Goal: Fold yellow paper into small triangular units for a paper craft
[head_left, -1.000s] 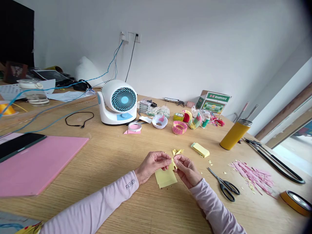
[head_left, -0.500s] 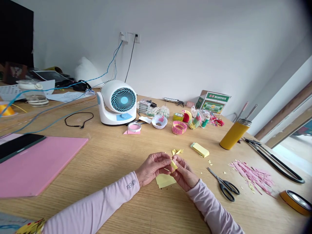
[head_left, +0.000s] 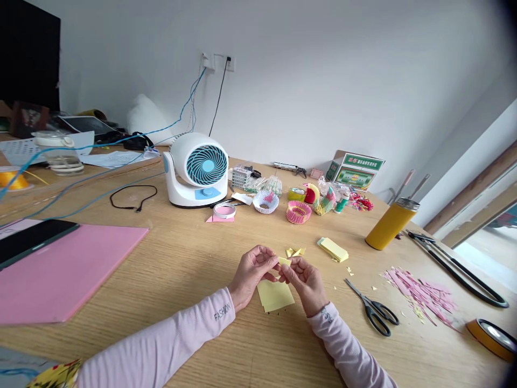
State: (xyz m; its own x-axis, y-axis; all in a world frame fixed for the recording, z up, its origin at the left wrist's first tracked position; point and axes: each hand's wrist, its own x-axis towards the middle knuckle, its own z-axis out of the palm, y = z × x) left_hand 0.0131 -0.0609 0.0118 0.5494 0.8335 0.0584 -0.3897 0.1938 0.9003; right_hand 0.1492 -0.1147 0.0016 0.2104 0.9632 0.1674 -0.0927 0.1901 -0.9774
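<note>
Between my two hands, near the middle of the table, is a small yellow paper piece point(head_left: 284, 262). My left hand point(head_left: 253, 272) pinches its left end, and the fingers of my right hand point(head_left: 306, 281) close on its right side. Below them a yellow paper sheet point(head_left: 276, 296) lies flat on the wood. Folded yellow pieces point(head_left: 295, 252) rest just beyond my fingertips. To the right is a stack of yellow paper strips point(head_left: 333, 249). Black-handled scissors point(head_left: 374, 308) lie right of my right hand.
A white fan point(head_left: 197, 170) stands at the back. Pink paper point(head_left: 89, 264) with a black phone point(head_left: 36, 241) is at left. Pink scraps point(head_left: 422, 291), a yellow tumbler point(head_left: 391, 223) and a tape roll point(head_left: 493, 337) are at right. Paper baskets point(head_left: 298, 212) sit beyond my hands.
The small yellow piece has turned from slanted to nearly level between my fingers. My hands have shifted slightly, and more of the yellow sheet below them shows.
</note>
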